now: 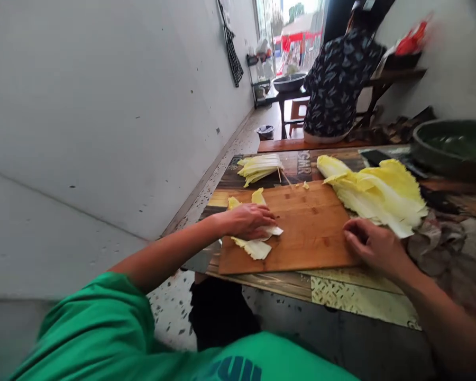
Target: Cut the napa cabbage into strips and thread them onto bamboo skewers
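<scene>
My left hand is over several pale napa cabbage pieces on the left part of a wooden cutting board, its fingers bent around them. Yellow leafy ends stick out behind it and white stem ends in front. My right hand is at the board's right edge, its fingers curled toward the thumb; anything inside them is hidden. Large napa cabbage leaves lie just beyond it. Behind the board sits a stack of cabbage strips, with thin sticks at its right end.
A dark round basin stands at the far right, with crumpled cloth nearer me. The wall runs along my left. Ahead, a person in a dark patterned shirt sits on a bench, near another basin.
</scene>
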The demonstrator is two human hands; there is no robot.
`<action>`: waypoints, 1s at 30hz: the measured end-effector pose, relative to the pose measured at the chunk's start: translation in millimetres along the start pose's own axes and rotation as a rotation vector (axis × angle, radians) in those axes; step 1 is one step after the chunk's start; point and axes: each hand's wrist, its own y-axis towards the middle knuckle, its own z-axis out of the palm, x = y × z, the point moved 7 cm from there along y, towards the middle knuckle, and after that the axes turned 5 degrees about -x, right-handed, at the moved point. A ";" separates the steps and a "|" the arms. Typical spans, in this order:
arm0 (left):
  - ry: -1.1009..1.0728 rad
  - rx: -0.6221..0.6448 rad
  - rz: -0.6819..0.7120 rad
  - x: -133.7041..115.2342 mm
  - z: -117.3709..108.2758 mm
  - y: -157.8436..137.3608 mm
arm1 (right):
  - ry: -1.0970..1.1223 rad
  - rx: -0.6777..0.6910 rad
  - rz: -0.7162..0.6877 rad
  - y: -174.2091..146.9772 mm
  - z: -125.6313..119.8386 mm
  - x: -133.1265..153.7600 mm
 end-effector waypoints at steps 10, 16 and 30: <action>-0.280 -0.162 -0.095 21.9 -19.2 14.2 | 0.098 -0.021 0.045 2.8 -1.0 -7.8; -0.168 -0.692 -0.268 18.4 -94.8 10.1 | 0.179 -0.143 0.089 3.7 -16.1 -3.5; -1.633 -0.416 -0.546 -125.2 48.0 40.1 | 1.000 0.262 0.473 -48.8 13.9 82.1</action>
